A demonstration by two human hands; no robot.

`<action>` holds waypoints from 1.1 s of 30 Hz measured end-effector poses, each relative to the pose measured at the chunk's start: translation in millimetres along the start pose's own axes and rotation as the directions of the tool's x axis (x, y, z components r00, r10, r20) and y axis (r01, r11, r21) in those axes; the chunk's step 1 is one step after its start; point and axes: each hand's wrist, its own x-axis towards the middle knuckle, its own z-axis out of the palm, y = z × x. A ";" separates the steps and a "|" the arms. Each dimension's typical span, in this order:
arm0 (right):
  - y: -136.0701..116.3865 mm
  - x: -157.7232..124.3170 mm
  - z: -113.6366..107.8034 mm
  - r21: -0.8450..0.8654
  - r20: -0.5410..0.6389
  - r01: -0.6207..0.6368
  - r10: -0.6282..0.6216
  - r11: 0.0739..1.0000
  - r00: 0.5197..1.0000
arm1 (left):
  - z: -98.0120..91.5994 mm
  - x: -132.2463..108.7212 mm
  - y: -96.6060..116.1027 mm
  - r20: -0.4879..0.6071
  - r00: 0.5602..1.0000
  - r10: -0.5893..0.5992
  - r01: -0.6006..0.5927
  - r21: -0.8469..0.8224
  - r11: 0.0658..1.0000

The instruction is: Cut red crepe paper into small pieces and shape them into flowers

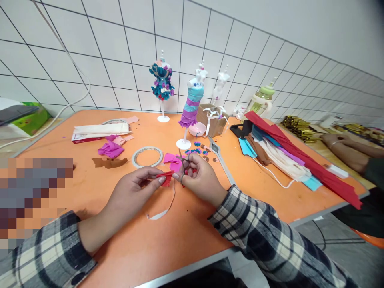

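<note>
My left hand [132,192] pinches a small piece of red paper [166,177] between thumb and fingers, just above the orange table [144,240]. My right hand [199,178] is closed round small scissors [183,163], whose blades point at the red piece. The two hands almost touch. A thin white strip [168,206] curls on the table right under them. Pink paper pieces [172,159] lie just behind the hands.
A tape ring [147,156], magenta and brown scraps [110,150] and a white packet [100,130] lie to the left. Three small mannequins [190,106] stand at the back, two dressed in paper. Stacked coloured paper sheets [288,156] lie on the right. Another person's forearm [345,150] rests at far right.
</note>
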 end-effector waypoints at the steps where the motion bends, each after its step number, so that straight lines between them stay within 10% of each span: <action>1: 0.0 -0.6 -0.5 -0.046 -0.017 0.019 -0.020 0.999 1.000 | -0.8 0.7 -0.3 -0.019 1.000 0.012 -0.012 0.032 0.999; 7: -1.1 -4.6 4.1 -0.013 0.094 0.089 -0.087 0.996 0.992 | -0.6 2.6 -4.1 -0.047 0.989 0.140 -0.138 0.039 0.990; 33: 4.7 0.4 6.1 0.139 0.079 0.029 -0.040 0.990 0.996 | 2.1 0.6 -5.9 0.239 0.966 -0.102 0.153 -0.205 0.967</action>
